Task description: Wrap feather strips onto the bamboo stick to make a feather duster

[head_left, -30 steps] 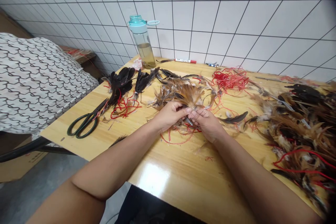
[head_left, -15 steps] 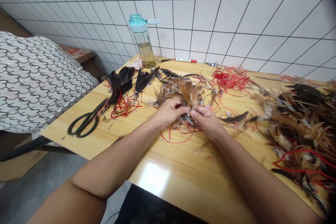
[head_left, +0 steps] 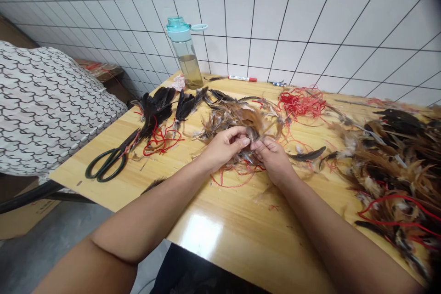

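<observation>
- Closely paired, the left hand (head_left: 225, 146) and the right hand (head_left: 272, 158) meet at the middle of the wooden worktop (head_left: 227, 220); fingertips nearly touch, each hand pinched on the brown feather bunch (head_left: 241, 121) lying just beyond them
- Behind the hands, the bunch fans out toward the tiled wall (head_left: 292, 18); loose red string (head_left: 234, 179) curls on the worktop beneath and in front of the wrists
- Left of the hands, black feathers (head_left: 161, 108) lie in small bundles tied with red cord; green-handled scissors (head_left: 110, 161) rest beside them near the worktop's left edge, blades pointing at the feathers
- At the far edge, a clear water bottle (head_left: 188, 55) with a teal lid stands upright against the wall, part-filled with pale liquid; a red-capped marker (head_left: 243, 78) lies along the wall to its right
- Right of the bunch, a tangle of red string (head_left: 301, 103) sits near the wall; a large heap of brown and black feathers (head_left: 389, 161) covers the worktop's right side, threaded with more red cord
- Off the worktop to the left, a patterned cushion (head_left: 48, 105) lies on a chair
</observation>
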Tool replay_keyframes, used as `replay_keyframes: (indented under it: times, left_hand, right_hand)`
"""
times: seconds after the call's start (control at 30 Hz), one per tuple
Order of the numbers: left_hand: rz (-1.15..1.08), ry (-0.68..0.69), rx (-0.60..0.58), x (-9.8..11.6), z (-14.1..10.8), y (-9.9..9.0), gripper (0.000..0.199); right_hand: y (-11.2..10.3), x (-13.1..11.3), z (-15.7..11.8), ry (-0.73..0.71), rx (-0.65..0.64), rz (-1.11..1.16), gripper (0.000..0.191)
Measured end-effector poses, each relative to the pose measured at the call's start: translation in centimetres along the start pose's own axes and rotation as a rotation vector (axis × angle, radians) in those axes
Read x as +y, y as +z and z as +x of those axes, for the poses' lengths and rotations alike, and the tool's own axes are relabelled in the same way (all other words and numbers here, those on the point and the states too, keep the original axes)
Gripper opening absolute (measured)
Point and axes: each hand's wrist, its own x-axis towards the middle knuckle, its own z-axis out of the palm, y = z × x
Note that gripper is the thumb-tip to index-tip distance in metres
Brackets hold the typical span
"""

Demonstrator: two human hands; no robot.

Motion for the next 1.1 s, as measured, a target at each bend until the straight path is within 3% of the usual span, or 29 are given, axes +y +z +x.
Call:
replay_keyframes:
  times: [0.17,0.4,0.73,1.1]
  left_hand:
    - [0.058,-0.02,0.108,0.3,0.0,0.0,0.028]
    - [0.165,-0.042,0.077,-0.3,0.0,0.4,0.026]
    - [-0.008,-0.074,0.121,0.1,-0.1,0.6,0.027]
    - [-0.116,-0.094,0.123,-0.1,-0.1,0.7,0.026]
  right_hand:
    - [-0.3,0.4,0.2,0.006,0.119,-0.068,0.04]
    - [0.2,0.9,-0.1,-0.143,0.059,-0.32,0.03]
    - [0.2,0.6,-0.1,0.008,0.128,-0.066,0.036]
    - [0.1,1.6,0.1,-0.025,0.149,-0.082,0.033]
